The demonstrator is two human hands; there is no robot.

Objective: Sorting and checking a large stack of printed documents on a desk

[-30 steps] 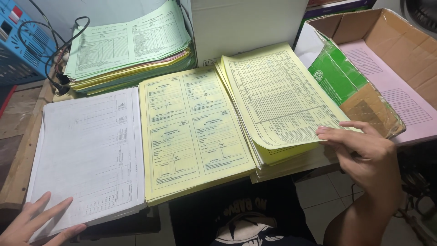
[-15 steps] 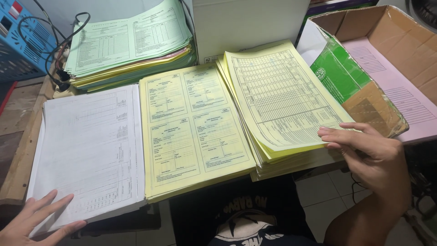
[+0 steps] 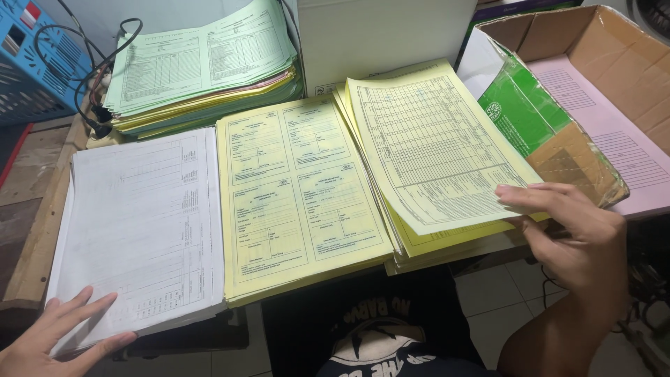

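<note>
Risks, read left to right. The left hand (image 3: 59, 335) is laid flat, fingers spread, on the near left corner of the thick stack of white printed sheets (image 3: 139, 223); nothing is gripped. That corner overhangs the near edge of the worn wooden tabletop (image 3: 31, 230), so a shift of pressure could fan the top sheets or tip them off the edge. The middle stack of pale yellow forms (image 3: 300, 188) also projects past the near edge and is judged liable to slide if nudged. The right hand (image 3: 569, 234) is partly open, its fingertips (image 3: 513, 195) pinching the near right corner of the top yellow gridded sheet (image 3: 433, 146), which is lifted and curled off the right-hand yellow stack (image 3: 447, 244). Thin paper held at one corner could crease or tear, and a second sheet could be dragged up with it. Whether only one sheet is pinched cannot be told.

Materials. All sheets are thin, matt, flexible and rectangular, with printed tables. At the far left corner a mixed stack of green, pink and yellow sheets (image 3: 202, 63) is seen, its edges ragged, with black cables (image 3: 98, 77) and a blue plastic crate (image 3: 31, 63) beside it. At the right edge a brown corrugated cardboard box (image 3: 600, 49), with a creased, green-printed flap, holds a pink sheet (image 3: 614, 132).
</note>
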